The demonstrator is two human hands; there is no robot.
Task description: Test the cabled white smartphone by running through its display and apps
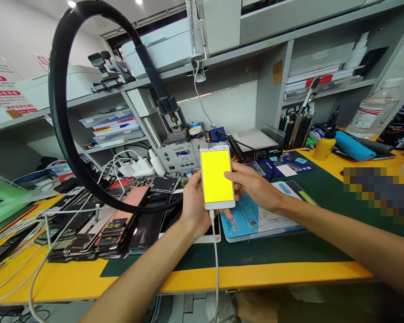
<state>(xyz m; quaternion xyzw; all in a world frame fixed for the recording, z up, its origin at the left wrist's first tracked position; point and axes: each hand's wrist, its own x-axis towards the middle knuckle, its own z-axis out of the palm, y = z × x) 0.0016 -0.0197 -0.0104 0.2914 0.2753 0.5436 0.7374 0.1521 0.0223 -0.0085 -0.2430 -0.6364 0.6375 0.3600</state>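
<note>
A white smartphone (217, 177) with a plain yellow screen is held upright over the bench, tilted back. My left hand (192, 204) is closed around its left side and back from below. From the right, my right hand (252, 181) grips the phone's right edge, one fingertip lying on the yellow screen; its other fingers are partly hidden. A white cable (216, 255) plugs into the phone's bottom end and hangs down past the bench edge. Beneath the hands lies a white-framed tablet-like panel (202, 240), mostly covered.
Stacked phone parts (116, 229) lie to the left, with a black flexible arm (55, 112) looping above. A blue-and-white package (240, 220) rests on the green mat (326, 233). Behind stands a grey control unit (180, 157); bottles, including a yellow one (324, 147), are at right.
</note>
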